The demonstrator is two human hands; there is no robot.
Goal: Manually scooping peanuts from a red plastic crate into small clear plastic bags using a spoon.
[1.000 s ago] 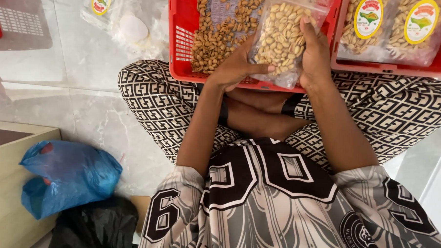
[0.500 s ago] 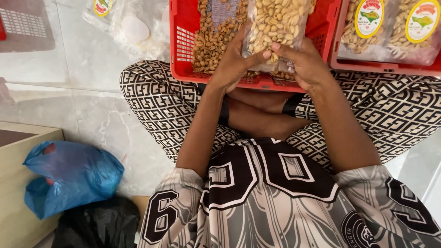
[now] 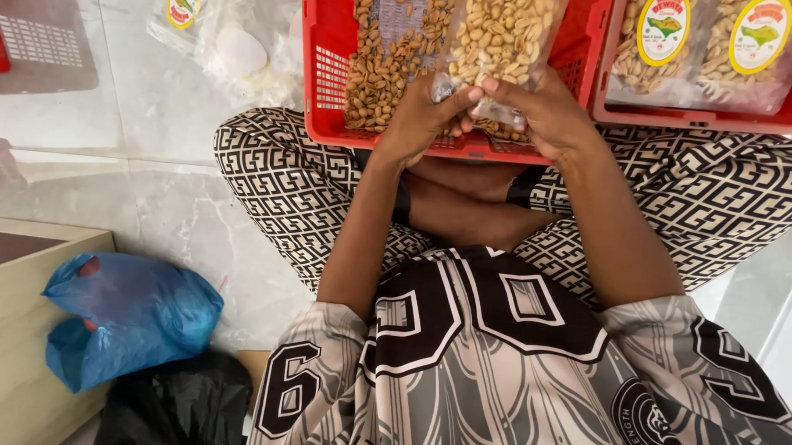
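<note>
Soft, slippery bag of peanuts was pinched at its bottom by left hand and right hand; best gripped by 2 lower corners.

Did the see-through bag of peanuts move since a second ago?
Yes. The clear peanut bag has turned more upright and moved up against the red crate, pinched at its bottom by the left hand and right hand.

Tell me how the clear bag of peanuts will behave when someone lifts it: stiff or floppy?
Probably floppy: the clear bag of peanuts is thin film, pinched at its lower end by the left hand and right hand. Loose nuts would likely shift. The glossy film may be slippery.
</note>
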